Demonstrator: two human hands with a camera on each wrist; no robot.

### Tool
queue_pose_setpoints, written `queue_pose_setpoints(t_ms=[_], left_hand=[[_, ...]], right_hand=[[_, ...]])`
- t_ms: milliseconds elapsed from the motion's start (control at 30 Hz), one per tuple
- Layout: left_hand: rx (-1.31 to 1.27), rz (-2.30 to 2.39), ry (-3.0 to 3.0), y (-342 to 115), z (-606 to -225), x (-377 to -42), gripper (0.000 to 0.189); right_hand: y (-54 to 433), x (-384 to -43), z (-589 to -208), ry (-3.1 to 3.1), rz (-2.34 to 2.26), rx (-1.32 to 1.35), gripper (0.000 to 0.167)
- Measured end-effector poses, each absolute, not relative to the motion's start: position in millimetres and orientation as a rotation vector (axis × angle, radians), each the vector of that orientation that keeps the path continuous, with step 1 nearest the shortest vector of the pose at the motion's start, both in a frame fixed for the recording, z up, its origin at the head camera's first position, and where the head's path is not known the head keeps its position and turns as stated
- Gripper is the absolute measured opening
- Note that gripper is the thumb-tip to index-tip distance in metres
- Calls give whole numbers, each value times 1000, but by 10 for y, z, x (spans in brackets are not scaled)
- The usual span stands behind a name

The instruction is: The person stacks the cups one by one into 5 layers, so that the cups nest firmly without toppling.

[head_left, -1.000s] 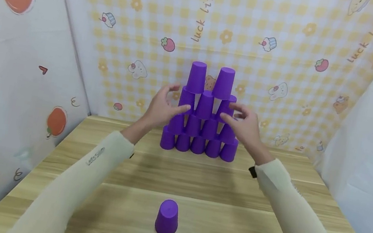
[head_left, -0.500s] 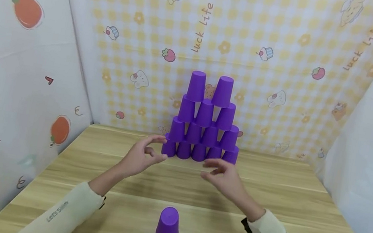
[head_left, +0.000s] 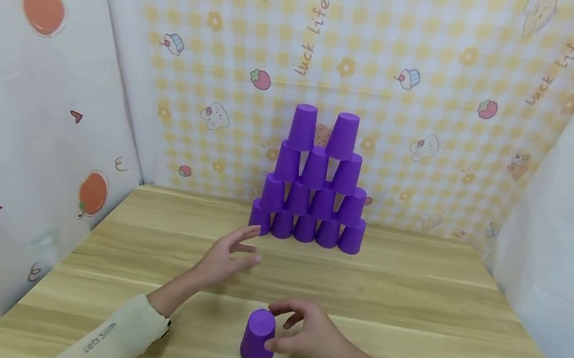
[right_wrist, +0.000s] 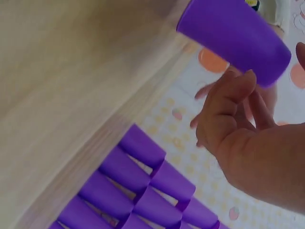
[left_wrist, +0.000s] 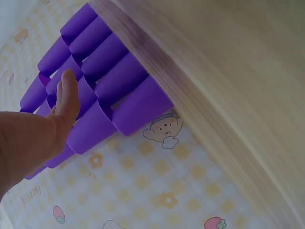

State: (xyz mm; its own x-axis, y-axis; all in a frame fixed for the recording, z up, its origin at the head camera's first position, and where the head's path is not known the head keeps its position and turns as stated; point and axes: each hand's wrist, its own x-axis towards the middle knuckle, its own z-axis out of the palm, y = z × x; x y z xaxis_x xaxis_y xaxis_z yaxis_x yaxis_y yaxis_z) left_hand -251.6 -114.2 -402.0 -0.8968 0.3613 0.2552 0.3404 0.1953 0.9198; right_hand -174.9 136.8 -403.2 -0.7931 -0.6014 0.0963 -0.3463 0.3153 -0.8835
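Observation:
In the head view a single purple cup (head_left: 258, 340) stands upside down on the near part of the wooden table. My right hand (head_left: 310, 335) is at its right side, thumb by the wall and fingers by the top, parted around it. The right wrist view shows the cup (right_wrist: 238, 40) close to the fingertips; whether they touch it I cannot tell. My left hand (head_left: 224, 257) hovers over the table with loosely bent fingers and nothing in it. Beyond it rises a pyramid of upside-down purple cups (head_left: 315, 168), two side by side on top.
The wooden table (head_left: 414, 299) runs back to a yellow checked cloth (head_left: 426, 44) hanging behind the pyramid. White cloths hang on both sides, the left cloth (head_left: 55, 73) printed with fruit. The pyramid stands near the table's back edge.
Both hands have come down from beside the pyramid toward me. The right hand has reached the single cup, while the left hangs over mid-table. The pyramid and the single cup stay in place.

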Motion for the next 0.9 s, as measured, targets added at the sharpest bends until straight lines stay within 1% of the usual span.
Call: queue_pose_setpoints(t_ms=[167,300,400,533,633,700,900], left_hand=[[738,1790,2427,-1037,-4039,-2508,68],[746,1796,2444,-970,-4007,-2538,67],[720,1814,2433,-922,-3989,-2555,65],[679,1817,2454,-863,-3956,-2600,65],[654,1825,2493,-844,-3907,-2664,67],[637,1837,2507,-841,-3867,-2713,69],[635,1897,2469,-864,-3710,-2831,71]], right_hand=[[1295,-1669,-4087,2330,-1440,-840,48],[1275,-1707,-4089,2358,-1430,-852,44],[1311,-1736,-4085,2372,-1419,-838,44],[1404,-1786,-4041,2424,-1449,-796,49],[1479,-1870,-3947,2479,-1512,-764,53],[1533,-1936,-3850,2506,-1570,-709,53],[1691,-2172,-3469,2643,-1637,-549,45]])
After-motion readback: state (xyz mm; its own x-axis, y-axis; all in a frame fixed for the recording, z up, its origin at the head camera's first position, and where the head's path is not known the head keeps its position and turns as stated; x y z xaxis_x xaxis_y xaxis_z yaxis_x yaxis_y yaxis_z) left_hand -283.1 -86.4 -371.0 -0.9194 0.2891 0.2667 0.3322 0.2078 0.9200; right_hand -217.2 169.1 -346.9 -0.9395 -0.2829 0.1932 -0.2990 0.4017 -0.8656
